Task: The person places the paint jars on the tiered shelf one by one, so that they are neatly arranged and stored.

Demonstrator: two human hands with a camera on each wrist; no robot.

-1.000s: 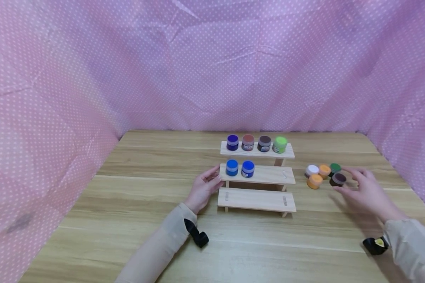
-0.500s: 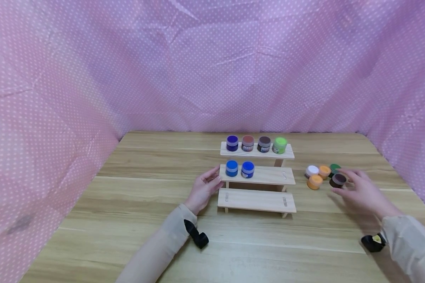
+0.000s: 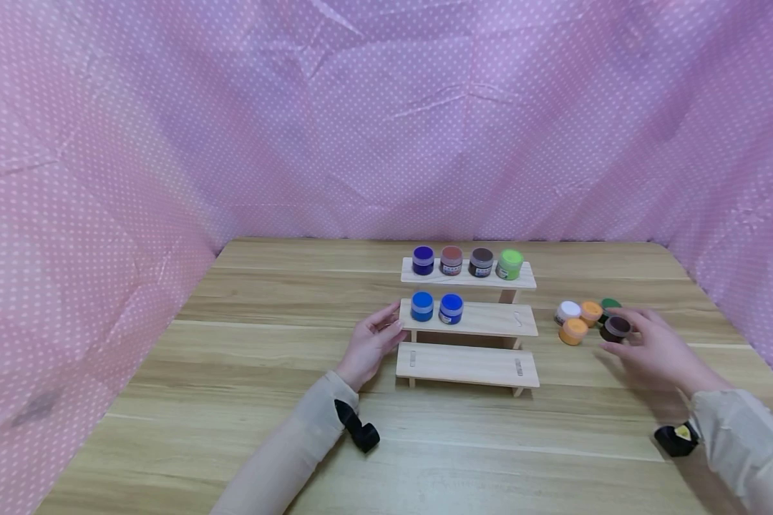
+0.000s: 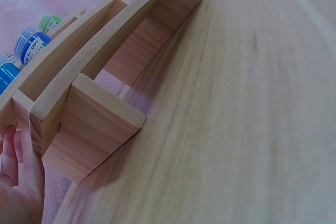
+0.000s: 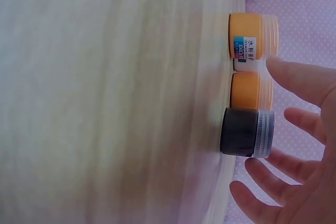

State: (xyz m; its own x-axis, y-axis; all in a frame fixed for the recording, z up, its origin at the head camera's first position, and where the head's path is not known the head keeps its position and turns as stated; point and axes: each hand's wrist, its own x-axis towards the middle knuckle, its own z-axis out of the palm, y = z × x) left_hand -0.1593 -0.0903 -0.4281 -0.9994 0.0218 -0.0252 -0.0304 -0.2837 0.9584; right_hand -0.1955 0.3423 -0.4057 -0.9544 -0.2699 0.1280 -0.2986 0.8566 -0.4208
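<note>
While the left hand (image 3: 368, 347) grips the wooden rack (image 3: 467, 363), the right hand (image 3: 662, 352) spreads around an ungrasped jar (image 3: 615, 329) of dark paint (image 5: 239, 132).

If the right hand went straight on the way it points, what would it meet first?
Most likely the dark brown jar, just ahead of the right hand; the depth is unclear, so they may be touching.

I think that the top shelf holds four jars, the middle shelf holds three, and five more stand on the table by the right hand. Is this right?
Not quite: the middle shelf holds two jars, not three, as the head view shows. The top shelf holds four, and five more stand on the table by the right hand.
</note>
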